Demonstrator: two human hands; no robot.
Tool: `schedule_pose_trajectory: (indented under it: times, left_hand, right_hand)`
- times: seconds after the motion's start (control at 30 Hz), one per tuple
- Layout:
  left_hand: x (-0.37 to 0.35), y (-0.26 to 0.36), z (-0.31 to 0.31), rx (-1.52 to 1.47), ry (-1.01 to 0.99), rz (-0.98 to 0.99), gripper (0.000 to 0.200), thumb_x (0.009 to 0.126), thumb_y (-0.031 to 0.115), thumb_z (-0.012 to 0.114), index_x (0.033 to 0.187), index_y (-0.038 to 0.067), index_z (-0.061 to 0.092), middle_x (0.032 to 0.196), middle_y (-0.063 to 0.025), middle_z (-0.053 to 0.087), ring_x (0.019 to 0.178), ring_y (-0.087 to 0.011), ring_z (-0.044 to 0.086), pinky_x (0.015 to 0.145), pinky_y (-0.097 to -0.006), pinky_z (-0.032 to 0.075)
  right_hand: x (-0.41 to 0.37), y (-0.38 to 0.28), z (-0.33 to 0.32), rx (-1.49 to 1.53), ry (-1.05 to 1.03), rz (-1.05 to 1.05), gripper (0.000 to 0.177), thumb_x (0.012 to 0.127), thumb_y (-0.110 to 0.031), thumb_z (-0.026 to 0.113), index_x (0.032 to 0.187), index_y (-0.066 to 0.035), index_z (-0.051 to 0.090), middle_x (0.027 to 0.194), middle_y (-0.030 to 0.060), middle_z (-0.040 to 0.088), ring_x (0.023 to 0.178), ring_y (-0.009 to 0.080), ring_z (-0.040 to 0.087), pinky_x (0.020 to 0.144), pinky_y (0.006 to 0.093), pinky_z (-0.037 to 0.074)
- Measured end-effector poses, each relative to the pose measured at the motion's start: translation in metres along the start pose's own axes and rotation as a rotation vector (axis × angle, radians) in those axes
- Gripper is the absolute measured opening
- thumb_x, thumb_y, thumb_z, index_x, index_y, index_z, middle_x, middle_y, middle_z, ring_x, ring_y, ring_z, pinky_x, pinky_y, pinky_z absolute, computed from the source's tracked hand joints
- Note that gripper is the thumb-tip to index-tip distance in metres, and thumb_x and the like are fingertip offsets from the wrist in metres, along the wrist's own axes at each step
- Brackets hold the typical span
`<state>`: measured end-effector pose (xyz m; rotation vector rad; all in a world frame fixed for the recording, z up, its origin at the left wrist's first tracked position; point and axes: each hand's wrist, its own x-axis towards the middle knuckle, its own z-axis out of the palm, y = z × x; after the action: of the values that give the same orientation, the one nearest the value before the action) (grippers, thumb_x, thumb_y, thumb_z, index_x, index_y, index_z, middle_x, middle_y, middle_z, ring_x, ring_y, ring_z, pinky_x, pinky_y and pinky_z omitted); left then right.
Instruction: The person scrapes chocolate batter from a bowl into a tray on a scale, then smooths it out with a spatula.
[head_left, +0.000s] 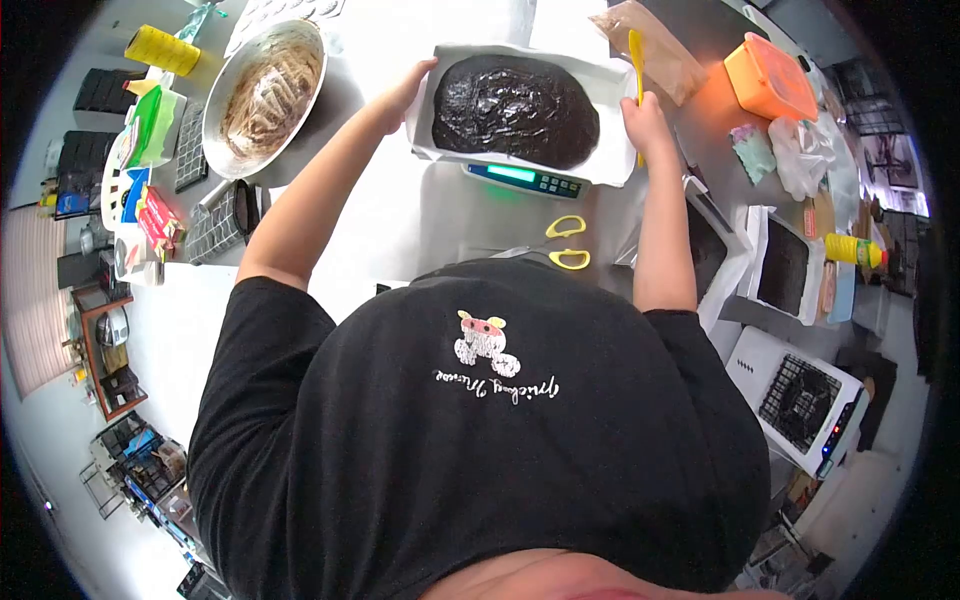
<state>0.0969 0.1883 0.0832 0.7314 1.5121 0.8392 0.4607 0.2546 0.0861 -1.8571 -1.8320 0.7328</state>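
A baking pan (pixel 613 120) lined with white paper holds a spread of dark, glossy batter (pixel 512 108). Under it is a digital scale (pixel 525 180) with a lit green display, only its front panel showing. My left hand (pixel 408 92) grips the pan's left edge, fingers partly hidden by the paper. At the pan's right edge, my right hand (pixel 646 124) is closed around a yellow spatula (pixel 636 60), held upright against the rim. Yellow-handled scissors (pixel 567 242) lie on the steel table between the scale and my body.
Left stands a large batter-smeared bowl (pixel 262 100) beside a wire rack (pixel 212 228). Two more lined pans, one a filled pan (pixel 783 262), sit at right near a yellow bottle (pixel 853 250). An orange tub (pixel 770 78) and a bag of brown powder (pixel 655 55) are at the back right.
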Motion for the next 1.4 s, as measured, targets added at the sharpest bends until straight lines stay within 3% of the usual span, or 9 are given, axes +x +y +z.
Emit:
schedule_pose_trajectory:
  times: [0.13, 0.17, 0.5, 0.93, 1.03, 1.17, 1.2, 1.23, 1.4]
  left_hand:
    - [-0.061, -0.023, -0.025, -0.025, 0.134, 0.055, 0.066, 0.085, 0.051, 0.050, 0.130, 0.002, 0.044, 0.131, -0.0184, 0.047, 0.121, -0.0252, 0.044, 0.102, -0.0347, 0.031]
    - [-0.057, -0.043, -0.050, -0.036, 0.017, 0.048, 0.076, 0.084, 0.055, 0.048, 0.139, 0.004, 0.035, 0.147, -0.0184, 0.026, 0.136, -0.0295, 0.021, 0.110, -0.0397, 0.011]
    - [-0.175, -0.132, -0.179, -0.072, 0.208, 0.020, 0.078, 0.084, 0.054, 0.050, 0.138, 0.001, 0.034, 0.146, -0.0173, 0.029, 0.136, -0.0266, 0.022, 0.111, -0.0367, 0.012]
    - [-0.156, -0.166, -0.249, -0.180, 0.136, -0.053, 0.083, 0.080, 0.057, 0.055, 0.137, 0.001, 0.036, 0.142, -0.0241, 0.033, 0.133, -0.0319, 0.029, 0.107, -0.0369, 0.023]
    - [-0.183, -0.135, -0.253, 0.748, 0.419, 0.414, 0.072, 0.081, 0.041, 0.064, 0.136, 0.002, 0.038, 0.119, -0.0219, 0.051, 0.108, -0.0276, 0.051, 0.092, -0.0352, 0.041]
    - [-0.337, -0.035, -0.218, -0.036, -0.211, 0.827, 0.029, 0.087, 0.010, 0.049, 0.114, 0.001, 0.056, 0.102, -0.0088, 0.055, 0.096, -0.0196, 0.054, 0.087, -0.0335, 0.043]
    - [-0.364, -0.024, -0.214, -0.104, -0.357, 1.042, 0.026, 0.084, 0.003, 0.052, 0.108, -0.003, 0.059, 0.093, -0.0095, 0.061, 0.083, -0.0159, 0.057, 0.073, -0.0269, 0.045]
    - [-0.381, -0.013, -0.214, -0.057, -0.617, 1.144, 0.014, 0.088, 0.013, 0.051, 0.098, 0.010, 0.059, 0.091, -0.0044, 0.058, 0.080, -0.0175, 0.055, 0.080, -0.0375, 0.043]
    - [-0.433, 0.005, -0.178, -0.338, -0.831, 1.270, 0.023, 0.093, 0.013, 0.050, 0.087, 0.030, 0.063, 0.069, 0.0011, 0.058, 0.053, -0.0102, 0.049, 0.056, -0.0306, 0.044]
  right_hand:
    - [-0.044, -0.027, 0.017, 0.032, -0.040, -0.073, 0.042, 0.084, -0.034, 0.050, 0.101, 0.005, 0.045, 0.096, 0.0302, 0.059, 0.094, 0.0443, 0.058, 0.083, 0.0460, 0.045]
    - [-0.059, -0.037, 0.023, 0.047, -0.053, -0.100, 0.040, 0.084, -0.033, 0.050, 0.099, 0.004, 0.044, 0.093, 0.0300, 0.060, 0.091, 0.0448, 0.058, 0.081, 0.0468, 0.045]
    - [-0.181, -0.119, 0.130, 0.084, -0.213, -0.182, 0.038, 0.083, -0.030, 0.052, 0.097, 0.004, 0.043, 0.097, 0.0300, 0.056, 0.095, 0.0422, 0.056, 0.081, 0.0430, 0.045]
    - [-0.206, -0.127, 0.192, -0.017, -0.194, -0.064, 0.029, 0.084, -0.025, 0.045, 0.096, 0.002, 0.044, 0.097, 0.0304, 0.057, 0.095, 0.0457, 0.055, 0.081, 0.0475, 0.044]
    - [-0.208, -0.123, 0.176, -0.095, -0.135, -0.147, 0.021, 0.085, -0.017, 0.040, 0.097, 0.000, 0.044, 0.098, 0.0288, 0.057, 0.096, 0.0455, 0.054, 0.083, 0.0472, 0.043]
    - [-0.229, -0.160, 0.143, -0.171, -0.251, -0.233, 0.020, 0.083, -0.011, 0.039, 0.098, 0.000, 0.046, 0.097, 0.0249, 0.058, 0.098, 0.0419, 0.053, 0.083, 0.0443, 0.042]
    - [-0.236, -0.174, 0.139, -0.153, -0.372, -0.195, 0.021, 0.082, -0.010, 0.039, 0.099, 0.000, 0.047, 0.098, 0.0244, 0.058, 0.098, 0.0405, 0.053, 0.083, 0.0437, 0.043]
    - [-0.242, -0.185, 0.141, -0.160, -0.400, -0.214, 0.024, 0.081, -0.009, 0.041, 0.100, -0.001, 0.053, 0.098, 0.0229, 0.059, 0.096, 0.0374, 0.056, 0.082, 0.0417, 0.044]
    - [-0.242, -0.213, 0.190, -0.237, -0.558, -0.391, 0.034, 0.076, -0.005, 0.045, 0.105, -0.007, 0.061, 0.103, 0.0177, 0.061, 0.099, 0.0331, 0.058, 0.084, 0.0399, 0.046]
